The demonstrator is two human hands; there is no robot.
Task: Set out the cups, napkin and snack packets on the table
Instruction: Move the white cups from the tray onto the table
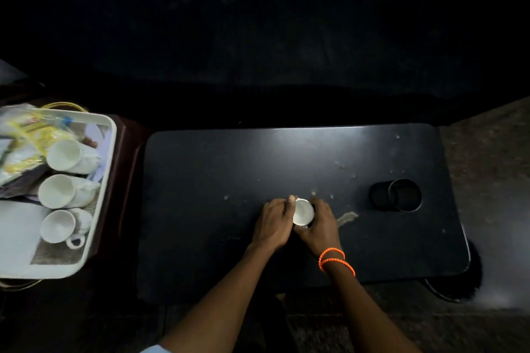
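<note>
A small white cup [303, 211] stands upright near the middle of the black table [200, 180]. My left hand [275, 221] wraps its left side and my right hand [321, 223] its right side; both grip it. On the left, a white tray [110, 146] holds three more white cups lying on their sides: one at the back [64, 155], one in the middle [57, 191] and one at the front [58, 226]. Yellow and clear snack packets [25, 137] lie at the tray's far end. A white napkin [17, 232] lies at its near end.
A round black cup holder [401, 195] is set into the table's right part. Pale stains and crumbs [347, 216] mark the tabletop near my right hand. The tray rests on a dark maroon stool [126, 157]. The surroundings are very dark.
</note>
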